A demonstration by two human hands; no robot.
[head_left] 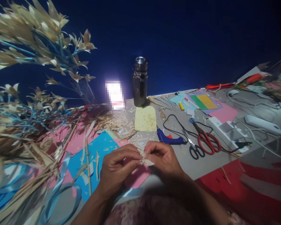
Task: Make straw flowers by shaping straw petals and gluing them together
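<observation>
Close in front of me, my left hand [118,165] and my right hand [165,159] meet fingertip to fingertip. Both pinch a small husk flower [148,162], cream-coloured, with pale petals poking out below the right fingers. The left thumb and forefinger are at its narrow end; much of it is hidden by the fingers. Beneath the hands lies pink paper [139,176], next to a blue sheet [78,165] scattered with dry strips. Just beyond the right hand rests a blue glue gun [170,137].
Tall stems with husk flowers [78,47] rise at the left. A metal flask [140,84] stands behind a yellow cloth [145,118]. Red-handled scissors [208,142], black-handled scissors [196,151] and a power strip [224,132] lie right. Light-blue ribbon [78,200] curls at the front left.
</observation>
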